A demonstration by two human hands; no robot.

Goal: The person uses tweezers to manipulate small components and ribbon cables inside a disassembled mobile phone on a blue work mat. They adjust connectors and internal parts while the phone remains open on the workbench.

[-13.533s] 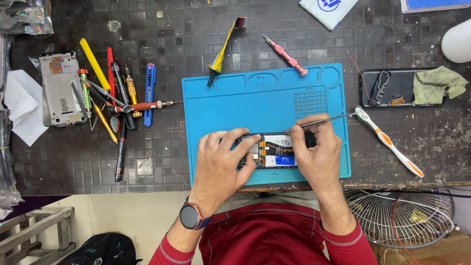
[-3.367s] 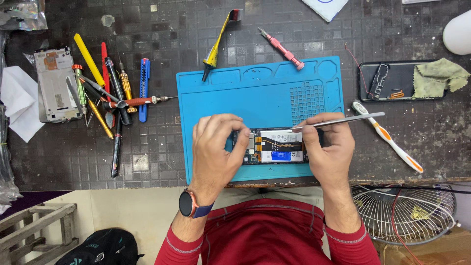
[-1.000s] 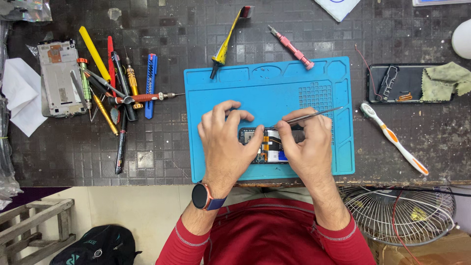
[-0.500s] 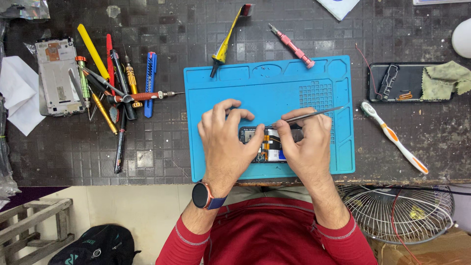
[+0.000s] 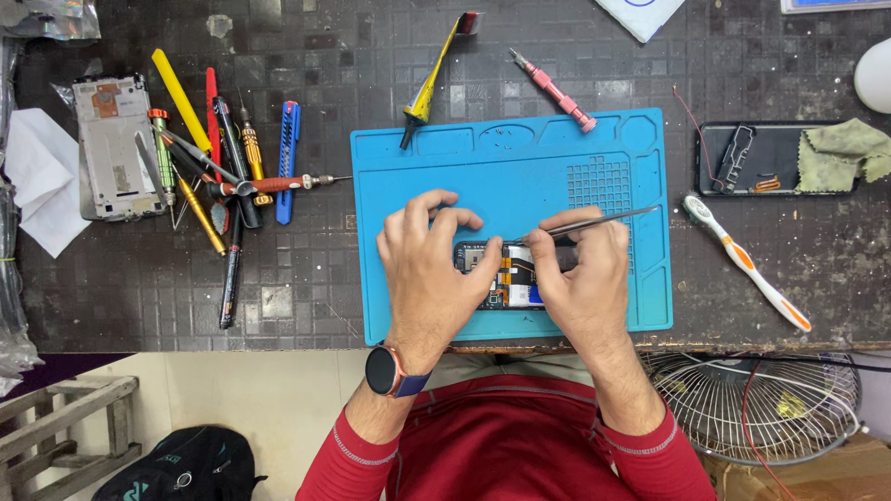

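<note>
An opened phone [image 5: 509,274] with its circuit board showing lies on the blue work mat [image 5: 520,162]. My left hand [image 5: 427,269] covers the phone's left end and presses on it with the fingertips. My right hand [image 5: 580,278] rests on the phone's right end and holds thin metal tweezers [image 5: 603,220], whose tips point left at the board near the phone's top edge. Most of the phone is hidden under both hands.
Screwdrivers and pry tools [image 5: 223,176] lie in a heap left of the mat, beside a bare phone frame [image 5: 111,148] and white paper [image 5: 42,176]. A yellow-handled brush [image 5: 432,79], pink screwdriver [image 5: 557,91], toothbrush [image 5: 747,264], black tray [image 5: 775,158] with green cloth [image 5: 840,153] surround it. A wire fan guard [image 5: 761,404] sits below the table edge.
Over the last seconds my right hand slid left along the phone, closer to my left hand. In the last half second both hands stayed almost still.
</note>
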